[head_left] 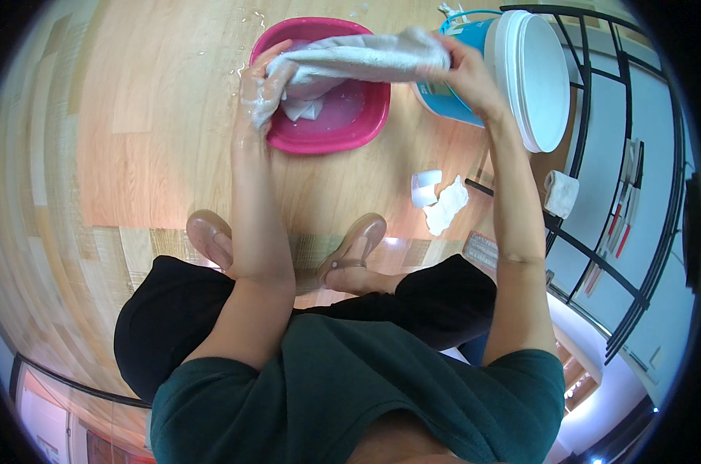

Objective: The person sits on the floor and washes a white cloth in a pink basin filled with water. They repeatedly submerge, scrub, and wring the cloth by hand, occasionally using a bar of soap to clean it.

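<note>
We've got the wet white cloth (366, 60) stretched over the pink basin (327, 124), top middle of the frame, so drips land inside; left hand (264, 87) and right hand (463, 68) each clamp an end.

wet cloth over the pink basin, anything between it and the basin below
Nothing visible. The wet cloth, twisted between the left hand and right hand, hangs directly over the pink basin, which holds only milky water.

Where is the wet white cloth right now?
Head view, top centre: the cloth is stretched between left hand and right hand, above the pink basin.
</note>
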`<act>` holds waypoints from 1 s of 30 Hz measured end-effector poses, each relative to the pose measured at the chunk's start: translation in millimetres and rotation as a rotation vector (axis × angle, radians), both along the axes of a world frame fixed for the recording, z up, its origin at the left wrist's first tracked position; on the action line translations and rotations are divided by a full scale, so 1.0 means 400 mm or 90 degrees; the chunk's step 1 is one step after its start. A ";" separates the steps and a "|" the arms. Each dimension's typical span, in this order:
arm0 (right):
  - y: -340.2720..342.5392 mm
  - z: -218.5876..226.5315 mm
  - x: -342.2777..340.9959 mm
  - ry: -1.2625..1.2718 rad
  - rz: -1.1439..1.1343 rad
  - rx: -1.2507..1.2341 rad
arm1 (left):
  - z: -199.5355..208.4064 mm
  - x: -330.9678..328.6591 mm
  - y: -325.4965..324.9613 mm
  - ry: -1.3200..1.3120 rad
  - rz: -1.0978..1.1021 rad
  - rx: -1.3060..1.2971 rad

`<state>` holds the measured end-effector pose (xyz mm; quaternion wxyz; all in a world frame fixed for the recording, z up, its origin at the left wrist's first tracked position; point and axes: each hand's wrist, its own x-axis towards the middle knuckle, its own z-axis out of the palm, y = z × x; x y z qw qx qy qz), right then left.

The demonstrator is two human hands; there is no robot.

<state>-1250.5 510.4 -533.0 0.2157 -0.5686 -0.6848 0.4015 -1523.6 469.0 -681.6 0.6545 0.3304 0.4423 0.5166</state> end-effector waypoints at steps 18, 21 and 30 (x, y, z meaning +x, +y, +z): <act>-0.049 -0.295 -0.304 0.000 -0.344 0.065 | -0.079 0.279 -0.010 -0.343 0.258 -0.229; -0.173 -0.345 -0.301 0.048 -0.171 0.186 | -0.080 0.237 0.025 -0.286 0.208 -0.322; -0.090 -0.323 -0.287 0.102 -0.304 0.006 | -0.102 0.274 0.021 -0.352 0.149 -0.300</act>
